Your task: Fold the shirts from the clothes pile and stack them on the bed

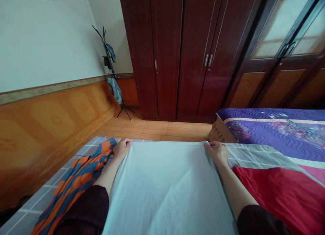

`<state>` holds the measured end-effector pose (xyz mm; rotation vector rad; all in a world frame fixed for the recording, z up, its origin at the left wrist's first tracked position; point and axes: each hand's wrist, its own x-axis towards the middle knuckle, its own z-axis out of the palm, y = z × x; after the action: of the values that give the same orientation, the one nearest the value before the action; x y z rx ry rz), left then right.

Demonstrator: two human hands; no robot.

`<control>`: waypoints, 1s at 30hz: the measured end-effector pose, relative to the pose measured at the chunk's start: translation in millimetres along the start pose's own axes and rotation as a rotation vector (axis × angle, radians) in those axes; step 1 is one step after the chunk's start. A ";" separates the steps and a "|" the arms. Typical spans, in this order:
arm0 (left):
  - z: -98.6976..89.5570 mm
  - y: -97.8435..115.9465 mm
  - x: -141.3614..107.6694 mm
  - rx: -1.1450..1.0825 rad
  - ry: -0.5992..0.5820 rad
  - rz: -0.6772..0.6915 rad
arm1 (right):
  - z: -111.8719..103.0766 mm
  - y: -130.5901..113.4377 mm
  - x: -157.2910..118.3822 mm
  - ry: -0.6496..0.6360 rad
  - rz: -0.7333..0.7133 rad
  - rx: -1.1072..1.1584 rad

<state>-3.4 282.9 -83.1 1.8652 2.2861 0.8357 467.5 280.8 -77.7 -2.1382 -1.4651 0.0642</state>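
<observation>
A pale, whitish cloth [172,181] lies spread out before me, its far edge stretched straight between my hands. At its far left corner my left hand [123,148] is closed, the fingers pinching the fabric. My right hand [217,151] grips the far right corner the same way. Soft creases run across the middle of the cloth. An orange and blue striped cloth [83,170] lies crumpled beside my left forearm. To the right of my right forearm is a red cloth [284,191]. Underneath is a grey checked bed sheet [254,155].
Beyond the bed's far edge is a tiled floor [162,128] and a dark red wardrobe [167,59]. A coat rack [111,66] with hanging items stands in the corner. On the right is a purple flowered bed cover [274,126], with a wooden door [276,69] behind it.
</observation>
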 end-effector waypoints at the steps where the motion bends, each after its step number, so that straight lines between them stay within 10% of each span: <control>1: 1.0 0.6 2.4 0.008 -0.003 -0.017 | 0.1 -0.5 -0.7 0.007 -0.001 0.000; 12: -12.8 -23.6 12.7 -0.061 -0.235 0.065 | -0.4 -3.4 -5.6 0.029 -0.002 -0.013; 30: -3.9 -6.6 3.5 0.254 -0.117 -0.057 | -30.2 -34.0 -21.5 -0.101 -0.046 -0.068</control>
<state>-11.7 284.0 -81.9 1.8752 2.4540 0.4331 439.9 258.6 -42.0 -2.1825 -1.5948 0.1083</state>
